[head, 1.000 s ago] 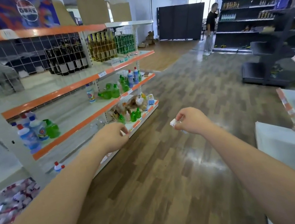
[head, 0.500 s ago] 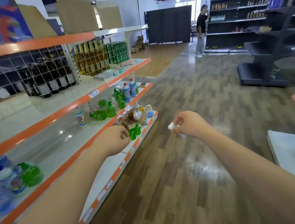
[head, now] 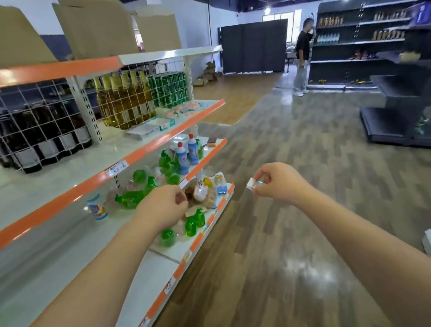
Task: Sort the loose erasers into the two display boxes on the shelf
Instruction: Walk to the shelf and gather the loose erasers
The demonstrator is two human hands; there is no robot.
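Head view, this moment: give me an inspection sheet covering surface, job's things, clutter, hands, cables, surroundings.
Surface: orange-edged shelf, wood-pattern floor beneath the hands.
Job's things: small white eraser pinched in right hand; display boxes on the shelf, pink items beyond them.
Clutter: green bottles, blue-and-white bottles, bagged goods on lower shelves.
Hands: left hand curled, contents hidden.
Cables: nothing seen.
Surroundings: glass bottles behind wire grid, dark shelving, a person standing far off.
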